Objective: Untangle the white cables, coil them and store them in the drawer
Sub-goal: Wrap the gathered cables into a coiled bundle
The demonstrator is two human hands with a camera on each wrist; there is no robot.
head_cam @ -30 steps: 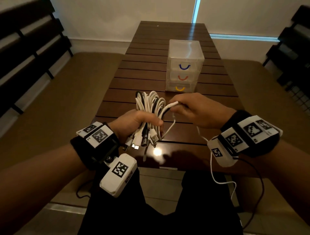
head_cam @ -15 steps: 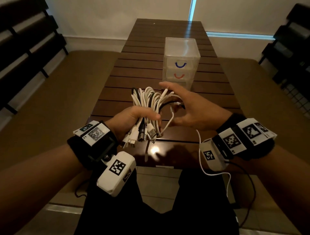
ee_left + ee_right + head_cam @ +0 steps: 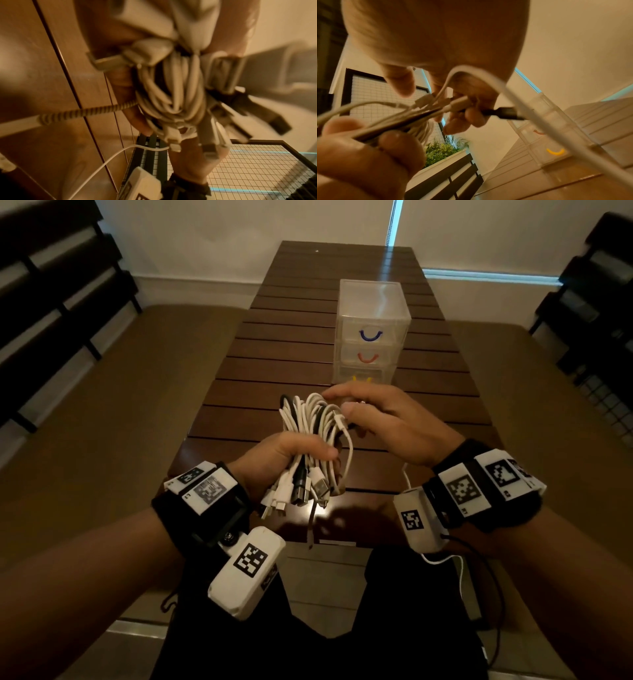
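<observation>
My left hand (image 3: 301, 451) grips a tangled bundle of white and black cables (image 3: 310, 419) upright over the near end of the table; their plugs (image 3: 294, 491) hang below the fist. My right hand (image 3: 347, 407) is at the top right of the bundle, thumb by a white plug. In the right wrist view its fingers (image 3: 471, 117) curl round a black plug (image 3: 505, 113) and white cable ends, with the left hand (image 3: 368, 148) below. The left wrist view shows the bundle (image 3: 171, 94) close up and blurred. A clear three-drawer unit (image 3: 371, 313) stands behind, all drawers closed.
The dark slatted wooden table (image 3: 274, 364) runs away from me. Brown cushioned benches (image 3: 120, 405) flank it on both sides. Dark slatted backrests and a wire-grid panel (image 3: 606, 402) lie at the edges. A thin white sensor lead (image 3: 460, 573) hangs from my right wrist.
My right hand let go of the white cable end it pinched, opened, then closed again on the cable ends at the top of the bundle. The left hand kept its grip.
</observation>
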